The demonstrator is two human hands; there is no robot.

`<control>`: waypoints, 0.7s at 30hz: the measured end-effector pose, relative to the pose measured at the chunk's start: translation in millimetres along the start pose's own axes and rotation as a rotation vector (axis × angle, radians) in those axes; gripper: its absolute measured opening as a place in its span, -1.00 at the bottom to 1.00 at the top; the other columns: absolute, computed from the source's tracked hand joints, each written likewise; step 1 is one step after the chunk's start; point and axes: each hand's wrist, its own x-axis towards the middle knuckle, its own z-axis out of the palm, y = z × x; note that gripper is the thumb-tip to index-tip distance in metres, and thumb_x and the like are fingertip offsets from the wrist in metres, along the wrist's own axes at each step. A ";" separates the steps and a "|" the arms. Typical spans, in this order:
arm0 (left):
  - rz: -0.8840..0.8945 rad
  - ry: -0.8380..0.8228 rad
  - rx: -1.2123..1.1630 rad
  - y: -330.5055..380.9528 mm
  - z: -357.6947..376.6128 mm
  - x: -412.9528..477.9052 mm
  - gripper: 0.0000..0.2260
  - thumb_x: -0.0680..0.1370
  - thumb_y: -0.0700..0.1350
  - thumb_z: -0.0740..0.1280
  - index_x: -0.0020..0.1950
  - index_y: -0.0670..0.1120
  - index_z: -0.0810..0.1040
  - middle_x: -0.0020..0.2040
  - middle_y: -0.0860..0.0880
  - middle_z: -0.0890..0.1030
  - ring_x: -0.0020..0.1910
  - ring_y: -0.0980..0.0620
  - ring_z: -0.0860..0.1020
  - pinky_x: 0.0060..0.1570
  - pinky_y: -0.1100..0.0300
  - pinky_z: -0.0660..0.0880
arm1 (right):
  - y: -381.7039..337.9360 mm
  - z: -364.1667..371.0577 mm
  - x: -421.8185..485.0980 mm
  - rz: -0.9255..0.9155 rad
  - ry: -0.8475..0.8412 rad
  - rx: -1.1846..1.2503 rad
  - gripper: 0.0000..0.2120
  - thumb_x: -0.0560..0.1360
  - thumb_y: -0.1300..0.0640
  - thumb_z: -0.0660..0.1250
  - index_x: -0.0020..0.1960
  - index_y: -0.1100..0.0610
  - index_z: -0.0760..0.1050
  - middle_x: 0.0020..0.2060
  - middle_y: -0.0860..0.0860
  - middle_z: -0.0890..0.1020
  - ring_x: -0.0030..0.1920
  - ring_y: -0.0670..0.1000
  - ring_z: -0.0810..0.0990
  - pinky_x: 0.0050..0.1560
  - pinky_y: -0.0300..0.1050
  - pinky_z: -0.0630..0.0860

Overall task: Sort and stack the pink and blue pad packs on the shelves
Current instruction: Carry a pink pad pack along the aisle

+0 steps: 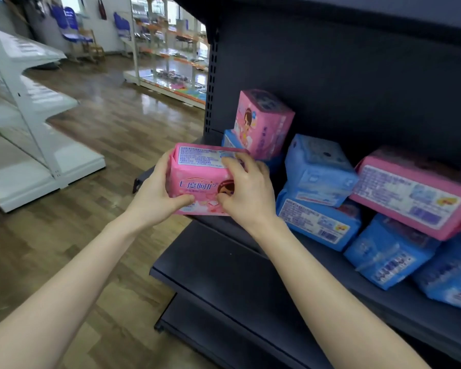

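A pink pad pack (197, 179) is held at the left front corner of the dark shelf (250, 235). My left hand (155, 193) grips its left end, thumb under the front. My right hand (248, 193) grips its right end, fingers over the top. Behind it another pink pack (264, 123) stands upright on a blue pack (230, 141). To the right lie two stacked blue packs (317, 166), a large pink pack (415, 193) tilted on top of more blue packs (389, 254).
A lower dark shelf (224, 275) juts out below my arms. White shelving units (37, 145) stand at the left across a wooden floor (112, 123). Further racks with goods (171, 49) stand at the back.
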 end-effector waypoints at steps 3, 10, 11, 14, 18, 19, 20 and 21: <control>0.009 0.032 -0.004 -3.7 3.0 10.3 -0.24 0.38 -0.38 0.43 0.46 -0.04 0.15 0.11 0.31 0.40 -0.03 0.51 0.47 -0.03 0.54 0.40 | 4.7 3.4 11.4 0.001 -0.030 -0.012 -0.42 0.37 0.17 0.39 0.37 0.08 0.34 0.35 0.08 0.35 0.28 0.20 0.28 0.12 -0.01 0.39; -0.001 0.041 -0.021 -17.5 1.6 31.2 -0.24 0.37 -0.41 0.43 0.46 -0.08 0.15 0.07 0.27 0.44 -0.08 0.49 0.50 -0.10 0.58 0.38 | 7.0 14.0 32.6 0.018 -0.088 -0.019 -0.40 0.40 0.16 0.38 0.40 0.06 0.29 0.38 0.04 0.30 0.34 0.17 0.22 0.19 -0.01 0.38; 0.002 0.039 -0.019 -19.7 -0.2 34.7 -0.24 0.36 -0.42 0.42 0.46 -0.09 0.15 0.07 0.26 0.44 -0.08 0.50 0.50 -0.11 0.58 0.38 | 6.1 16.3 35.6 0.022 -0.091 -0.020 -0.40 0.41 0.15 0.38 0.41 0.06 0.29 0.39 0.04 0.29 0.34 0.17 0.22 0.20 -0.01 0.38; 0.001 0.032 -0.017 -30.2 -7.2 46.4 -0.23 0.35 -0.43 0.43 0.46 -0.10 0.16 0.08 0.25 0.44 -0.08 0.49 0.50 -0.09 0.56 0.39 | 2.8 24.9 44.6 0.042 -0.097 -0.035 -0.39 0.42 0.15 0.37 0.42 0.06 0.26 0.40 0.05 0.27 0.34 0.17 0.20 0.26 -0.04 0.31; -0.012 -0.024 -0.039 -42.5 -17.2 61.7 -0.21 0.34 -0.34 0.48 0.45 -0.06 0.16 0.09 0.24 0.48 -0.07 0.43 0.52 0.05 0.34 0.44 | -4.0 38.2 58.4 0.083 -0.088 -0.047 -0.42 0.44 0.15 0.35 0.43 0.07 0.26 0.40 0.07 0.26 0.36 0.18 0.18 0.33 -0.04 0.23; -0.022 -0.041 -0.048 -45.1 -20.5 66.2 -0.19 0.31 -0.28 0.50 0.45 -0.07 0.16 0.10 0.20 0.50 -0.05 0.38 0.53 0.07 0.29 0.44 | -5.9 41.9 61.6 0.099 -0.088 -0.046 -0.42 0.45 0.16 0.34 0.43 0.08 0.26 0.40 0.08 0.26 0.36 0.19 0.18 0.33 -0.03 0.22; -0.029 -0.052 -0.055 -47.7 -23.5 70.9 -0.16 0.26 -0.19 0.50 0.45 -0.08 0.17 0.12 0.13 0.51 0.00 0.30 0.54 0.10 0.26 0.44 | -7.7 45.4 64.8 0.112 -0.091 -0.046 -0.43 0.46 0.17 0.32 0.43 0.08 0.25 0.41 0.08 0.25 0.37 0.19 0.17 0.34 -0.02 0.21; -0.031 -0.066 -0.059 -50.1 -26.3 75.5 -0.13 0.20 -0.10 0.49 0.45 -0.08 0.17 0.14 0.08 0.52 0.04 0.24 0.55 0.11 0.25 0.44 | -9.2 48.8 67.9 0.124 -0.094 -0.050 -0.44 0.47 0.17 0.31 0.44 0.08 0.24 0.41 0.08 0.24 0.38 0.19 0.15 0.35 -0.02 0.20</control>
